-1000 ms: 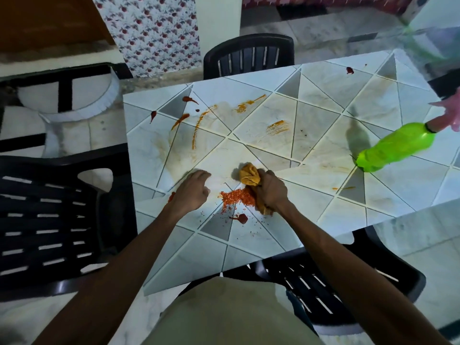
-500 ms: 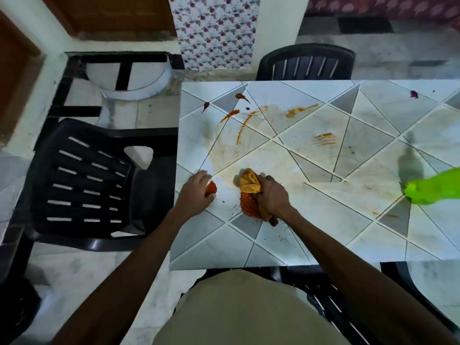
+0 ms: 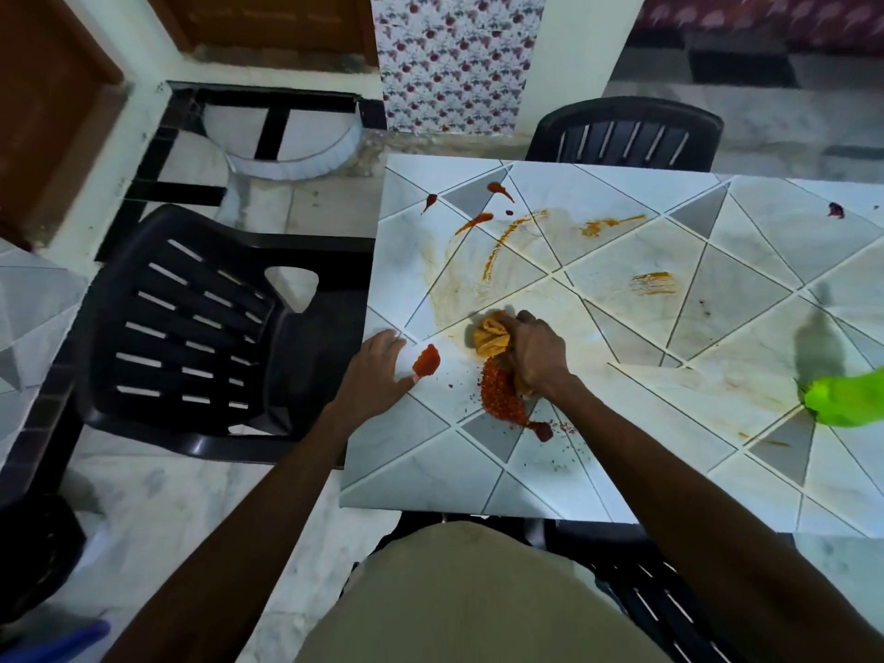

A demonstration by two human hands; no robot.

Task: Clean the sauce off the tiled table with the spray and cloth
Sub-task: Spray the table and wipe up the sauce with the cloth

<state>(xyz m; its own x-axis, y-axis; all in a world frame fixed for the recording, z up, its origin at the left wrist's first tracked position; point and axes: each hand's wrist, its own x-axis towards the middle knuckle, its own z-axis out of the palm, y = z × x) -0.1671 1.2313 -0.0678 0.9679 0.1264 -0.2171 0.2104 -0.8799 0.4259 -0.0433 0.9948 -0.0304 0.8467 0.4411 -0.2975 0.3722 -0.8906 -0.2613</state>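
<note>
Mustard-yellow cloth (image 3: pixel 492 334) sits bunched in our right hand (image 3: pixel 535 356), fingers curled round it, pressed onto the tiled table (image 3: pixel 430 476) near its left edge, touching a grainy red sauce smear (image 3: pixel 502 399). Our left hand (image 3: pixel 378 375) lies flat at that edge, fingers straight, beside a red sauce blob (image 3: pixel 426 360). The green spray bottle (image 3: pixel 846 404) rests well apart, rightward.

The green spray bottle (image 3: pixel 844 403) is cut off by the right edge, only one blurred end being shown. The cloth (image 3: pixel 490 334) is partly covered by the right hand (image 3: pixel 535 358), and the tiled table (image 3: pixel 430 471) is cropped at the right
</note>
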